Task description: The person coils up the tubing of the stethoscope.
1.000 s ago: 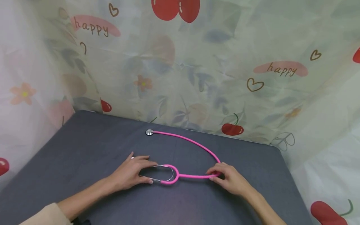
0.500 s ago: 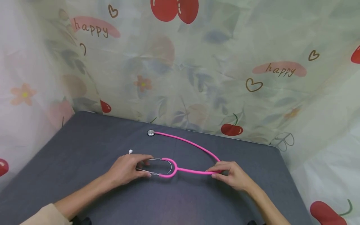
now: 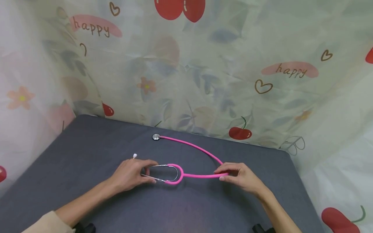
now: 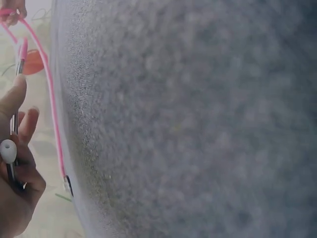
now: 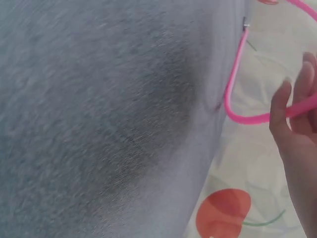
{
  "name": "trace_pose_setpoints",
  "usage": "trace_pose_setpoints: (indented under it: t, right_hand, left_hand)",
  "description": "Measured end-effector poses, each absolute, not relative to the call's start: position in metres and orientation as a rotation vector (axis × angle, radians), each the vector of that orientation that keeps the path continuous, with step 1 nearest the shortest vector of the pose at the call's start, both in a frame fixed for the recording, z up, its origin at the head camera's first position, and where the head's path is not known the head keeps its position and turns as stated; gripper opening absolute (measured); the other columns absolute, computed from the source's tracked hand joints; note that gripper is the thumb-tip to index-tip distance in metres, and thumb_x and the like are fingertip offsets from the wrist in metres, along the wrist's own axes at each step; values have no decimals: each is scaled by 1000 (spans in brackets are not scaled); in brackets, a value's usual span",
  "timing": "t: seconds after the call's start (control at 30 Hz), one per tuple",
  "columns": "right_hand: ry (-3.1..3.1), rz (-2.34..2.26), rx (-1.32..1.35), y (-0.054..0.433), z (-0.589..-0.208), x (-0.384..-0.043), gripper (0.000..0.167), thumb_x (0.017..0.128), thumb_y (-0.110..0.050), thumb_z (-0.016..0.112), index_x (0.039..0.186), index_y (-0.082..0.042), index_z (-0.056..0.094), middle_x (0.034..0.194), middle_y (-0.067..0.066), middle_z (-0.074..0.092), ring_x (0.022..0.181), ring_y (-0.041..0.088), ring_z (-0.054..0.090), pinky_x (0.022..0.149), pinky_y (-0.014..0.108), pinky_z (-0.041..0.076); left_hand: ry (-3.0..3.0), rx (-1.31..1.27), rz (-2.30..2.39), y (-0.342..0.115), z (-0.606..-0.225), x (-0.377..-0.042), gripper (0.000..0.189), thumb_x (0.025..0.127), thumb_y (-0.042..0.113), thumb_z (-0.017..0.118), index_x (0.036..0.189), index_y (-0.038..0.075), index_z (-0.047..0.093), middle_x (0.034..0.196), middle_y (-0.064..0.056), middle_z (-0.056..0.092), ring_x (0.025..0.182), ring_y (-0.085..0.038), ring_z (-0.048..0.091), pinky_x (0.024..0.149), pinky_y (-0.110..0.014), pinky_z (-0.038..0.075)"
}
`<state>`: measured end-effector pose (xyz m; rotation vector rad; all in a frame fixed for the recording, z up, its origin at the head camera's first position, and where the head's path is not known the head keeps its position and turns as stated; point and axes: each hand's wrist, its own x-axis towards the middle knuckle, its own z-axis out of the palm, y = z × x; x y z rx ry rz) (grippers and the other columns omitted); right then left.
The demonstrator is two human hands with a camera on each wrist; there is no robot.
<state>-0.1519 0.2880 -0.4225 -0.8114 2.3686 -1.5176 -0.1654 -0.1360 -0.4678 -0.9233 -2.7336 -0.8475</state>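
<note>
A stethoscope with pink tubing (image 3: 198, 176) stretches between both hands. My left hand (image 3: 131, 174) grips its metal ear tubes, thumb on the near side and fingers on the far side. A white eartip (image 4: 8, 151) shows beside that hand in the left wrist view. My right hand (image 3: 242, 178) pinches the tubing at its bend, fingers and thumb curled around it; the right wrist view shows the pink tube (image 5: 252, 119) passing through the fingers. From there the tube runs back to the silver chest piece (image 3: 156, 137), which lies on the table near its far edge.
The dark grey table (image 3: 175, 213) lies under both hands. A printed curtain (image 3: 186, 81) with cherries and flowers rises along its back edge and down both sides. Black wrist straps show at the bottom of the head view.
Both hands have raised the stethoscope slightly away from the table. The left fingers have closed in round the ear tubes, and the right hand has moved a little up and right.
</note>
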Motion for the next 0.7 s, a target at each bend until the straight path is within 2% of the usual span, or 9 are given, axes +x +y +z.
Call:
trace_pose_setpoints:
  t: [0.1, 0.3, 0.37, 0.5, 0.57, 0.7]
  right_hand:
    - [2315, -1528, -812, 287, -422, -152, 21, 92, -5, 70, 112, -7, 74, 105, 13, 71, 86, 21, 63, 67, 28, 53]
    - [2374, -1623, -661, 282, -419, -153, 15, 90, -8, 72, 105, -5, 74, 86, 13, 71, 76, 36, 66, 68, 37, 56]
    - [2414, -1643, -626, 279, -417, -154, 14, 90, -9, 73, 103, -6, 74, 85, 14, 71, 74, 33, 66, 66, 36, 55]
    - [2427, -1663, -684, 272, -414, -159, 14, 91, -8, 71, 105, -5, 74, 92, 18, 71, 74, 22, 64, 64, 31, 52]
    - [2419, -1644, -737, 269, -412, -161, 16, 93, -8, 69, 108, -7, 74, 98, 16, 72, 78, 17, 64, 66, 29, 52]
    - [2416, -1600, -817, 264, -410, -165, 22, 97, -8, 63, 117, -9, 72, 106, 13, 72, 87, 16, 66, 74, 27, 52]
  left_hand:
    - [-2710, -956, -881, -135, -469, -166, 49, 75, 41, 86, 119, 27, 70, 72, 26, 52, 60, 3, 46, 58, -22, 39]
    - [-2690, -998, -947, -133, -469, -167, 45, 80, 32, 84, 121, 22, 70, 75, 22, 52, 61, -4, 50, 60, -22, 41]
    - [-2683, -1011, -953, -132, -469, -167, 45, 79, 32, 85, 120, 23, 71, 75, 22, 53, 62, -4, 52, 61, -22, 41]
    - [-2651, -1072, -915, -129, -470, -166, 46, 78, 34, 85, 120, 23, 71, 76, 21, 54, 64, 0, 51, 63, -23, 43]
    - [-2628, -1121, -889, -127, -470, -166, 47, 78, 36, 85, 121, 23, 71, 77, 21, 54, 66, 1, 51, 64, -23, 43]
    - [-2596, -1191, -870, -122, -469, -164, 46, 78, 38, 84, 121, 26, 71, 78, 21, 54, 68, 0, 52, 66, -23, 43]
